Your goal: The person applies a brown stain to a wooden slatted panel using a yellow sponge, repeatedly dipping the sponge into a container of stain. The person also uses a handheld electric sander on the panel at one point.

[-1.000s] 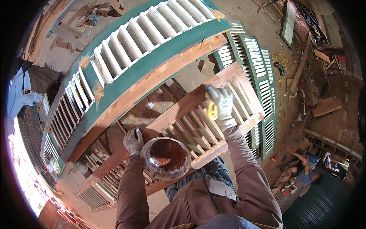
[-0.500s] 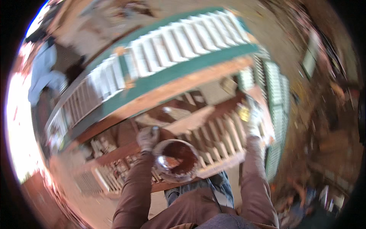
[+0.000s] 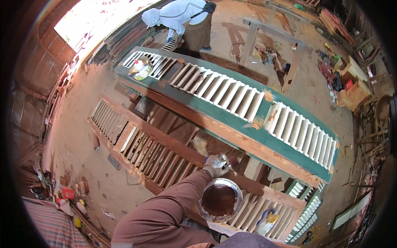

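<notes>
A louvred wooden shutter (image 3: pixel 163 144) with a reddish-brown frame lies in front of me. By its far rail, my left hand (image 3: pixel 216 166), in a pale glove, is closed around something small and dark that I cannot make out. Just nearer, a round metal pot (image 3: pixel 219 200) of reddish-brown liquid stands on the shutter. My right hand (image 3: pixel 266 225), in a white and blue glove, is over the bare slats at the right end. Its fingers are closed on a yellowish, sponge-like pad (image 3: pixel 272 217). The right forearm is hidden at the lower edge.
Beyond lies a green louvred shutter (image 3: pixel 252 120) with whitish slats, and a patterned bowl (image 3: pixel 140 68) on its left end. Another person (image 3: pixel 182 20) bends behind it. More shutters (image 3: pixel 308 211) lean at the right. A wooden trestle (image 3: pixel 250 39) stands at the back.
The view has swung round, so both shutters slant the other way and the person behind shows at the top. My right hand has come from the right end rail to the nearer slats.
</notes>
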